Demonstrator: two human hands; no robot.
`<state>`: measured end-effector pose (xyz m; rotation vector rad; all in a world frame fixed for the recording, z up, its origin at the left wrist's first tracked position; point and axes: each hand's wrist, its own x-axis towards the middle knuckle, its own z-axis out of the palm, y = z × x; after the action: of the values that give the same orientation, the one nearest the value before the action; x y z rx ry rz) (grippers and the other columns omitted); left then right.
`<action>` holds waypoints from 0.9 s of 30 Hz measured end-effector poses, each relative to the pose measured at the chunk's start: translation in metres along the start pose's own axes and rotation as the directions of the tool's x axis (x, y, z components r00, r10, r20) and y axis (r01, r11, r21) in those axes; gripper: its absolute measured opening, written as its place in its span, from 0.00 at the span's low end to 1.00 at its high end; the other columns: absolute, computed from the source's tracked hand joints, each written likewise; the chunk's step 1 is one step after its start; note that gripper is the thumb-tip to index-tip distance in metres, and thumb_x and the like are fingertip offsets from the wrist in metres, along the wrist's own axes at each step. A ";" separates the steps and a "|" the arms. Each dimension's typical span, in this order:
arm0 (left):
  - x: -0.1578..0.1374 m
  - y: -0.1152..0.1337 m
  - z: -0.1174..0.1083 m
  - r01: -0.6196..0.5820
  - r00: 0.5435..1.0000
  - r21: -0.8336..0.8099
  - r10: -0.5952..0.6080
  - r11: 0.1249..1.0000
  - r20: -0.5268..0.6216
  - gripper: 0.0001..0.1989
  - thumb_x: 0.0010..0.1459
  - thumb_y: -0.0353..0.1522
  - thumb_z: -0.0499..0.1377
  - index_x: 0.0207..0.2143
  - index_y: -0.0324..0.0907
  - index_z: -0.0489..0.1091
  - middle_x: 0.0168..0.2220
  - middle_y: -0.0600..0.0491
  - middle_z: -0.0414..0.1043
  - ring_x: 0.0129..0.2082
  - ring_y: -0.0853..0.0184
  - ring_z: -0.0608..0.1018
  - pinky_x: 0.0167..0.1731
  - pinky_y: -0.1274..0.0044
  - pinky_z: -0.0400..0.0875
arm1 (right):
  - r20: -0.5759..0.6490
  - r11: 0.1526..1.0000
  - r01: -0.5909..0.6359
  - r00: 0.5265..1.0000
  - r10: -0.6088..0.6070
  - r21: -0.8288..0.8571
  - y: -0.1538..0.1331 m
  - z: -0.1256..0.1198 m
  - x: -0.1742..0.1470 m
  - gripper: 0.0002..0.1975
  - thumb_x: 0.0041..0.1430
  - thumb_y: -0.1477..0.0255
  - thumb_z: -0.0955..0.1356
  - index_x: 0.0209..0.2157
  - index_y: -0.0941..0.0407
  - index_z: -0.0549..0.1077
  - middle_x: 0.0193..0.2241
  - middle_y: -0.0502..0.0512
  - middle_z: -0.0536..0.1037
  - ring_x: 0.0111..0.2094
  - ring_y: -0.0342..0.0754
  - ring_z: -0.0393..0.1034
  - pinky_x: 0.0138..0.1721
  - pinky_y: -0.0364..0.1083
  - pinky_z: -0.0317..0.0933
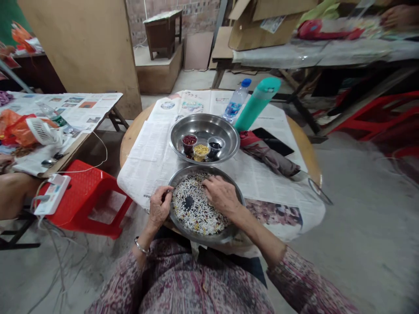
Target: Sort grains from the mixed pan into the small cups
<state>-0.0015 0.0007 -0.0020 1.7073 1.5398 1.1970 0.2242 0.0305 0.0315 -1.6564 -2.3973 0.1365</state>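
Observation:
In the head view, a steel basin (238, 187) close to my body holds a spread of white grains (206, 213) mixed with yellow, dark and reddish bits. My right hand (224, 195) reaches over its right side, fingertips pinched together down at the grains; what they hold is hidden. My left hand (159, 207) is at the left rim with its fingers curled, thumb and forefinger together, and I cannot make out what is inside. Behind stands a second steel basin (204, 120) with three clear cups: red beans (189, 140), yellow beans (200, 150) and black beans (214, 146).
Newspaper (147, 148) covers the round table (129, 139). A water bottle (237, 100), a teal bottle (258, 102), a folded umbrella (271, 155) and a dark flat object (273, 140) lie right of the basins. A red stool (88, 196) bearing a power strip (52, 196) stands left.

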 end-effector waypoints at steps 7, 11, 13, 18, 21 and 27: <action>0.007 0.017 -0.011 -0.286 0.943 0.358 0.327 0.889 -0.059 0.08 0.59 0.28 0.60 0.43 0.42 0.73 0.45 0.47 0.67 0.47 0.60 0.72 0.51 0.66 0.69 | -0.047 0.958 0.107 0.994 -0.098 0.265 0.007 -0.001 -0.051 0.10 0.63 0.75 0.63 0.36 0.52 0.77 0.35 0.54 0.80 0.38 0.48 0.73 0.41 0.46 0.63; 0.021 0.041 -0.001 -0.473 0.878 0.320 0.410 0.821 0.247 0.11 0.62 0.30 0.59 0.48 0.43 0.70 0.46 0.46 0.69 0.50 0.60 0.72 0.55 0.65 0.68 | -0.266 0.948 0.012 0.961 0.077 0.318 0.017 0.006 -0.071 0.11 0.63 0.73 0.63 0.38 0.54 0.77 0.35 0.56 0.81 0.38 0.51 0.73 0.43 0.50 0.66; 0.030 0.048 0.014 -0.475 0.860 0.338 0.346 0.813 0.376 0.21 0.58 0.34 0.64 0.52 0.41 0.67 0.51 0.44 0.67 0.53 0.56 0.70 0.56 0.63 0.67 | -0.353 0.952 -0.049 0.922 0.159 0.301 0.022 0.012 -0.078 0.10 0.62 0.72 0.64 0.37 0.54 0.78 0.35 0.58 0.81 0.40 0.55 0.72 0.46 0.54 0.66; 0.049 0.046 0.056 -0.373 0.873 0.443 0.147 0.815 0.464 0.31 0.48 0.38 0.71 0.53 0.39 0.67 0.53 0.40 0.65 0.53 0.49 0.70 0.51 0.59 0.70 | -0.511 0.893 -0.117 0.784 0.352 0.434 0.020 0.031 -0.090 0.10 0.58 0.71 0.66 0.39 0.50 0.79 0.49 0.58 0.76 0.54 0.58 0.66 0.57 0.62 0.60; 0.045 0.047 0.066 -0.405 0.809 0.300 0.185 0.864 0.558 0.12 0.56 0.29 0.64 0.44 0.41 0.71 0.42 0.47 0.72 0.45 0.58 0.75 0.49 0.66 0.71 | -0.504 0.813 -0.108 0.736 0.452 0.572 0.017 0.040 -0.093 0.11 0.59 0.69 0.66 0.41 0.51 0.78 0.53 0.60 0.73 0.56 0.57 0.66 0.58 0.62 0.59; 0.007 0.070 0.052 -0.461 0.601 0.029 0.288 0.887 0.745 0.07 0.60 0.28 0.60 0.41 0.44 0.73 0.37 0.53 0.75 0.37 0.65 0.77 0.42 0.74 0.72 | -0.423 0.721 -0.081 0.762 0.490 0.689 0.018 0.043 -0.090 0.10 0.61 0.68 0.65 0.39 0.53 0.78 0.53 0.61 0.73 0.57 0.55 0.66 0.59 0.59 0.59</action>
<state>0.0776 0.0026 0.0355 2.3546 0.8378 0.3705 0.2609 -0.0447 -0.0254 -1.4431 -1.3715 0.3879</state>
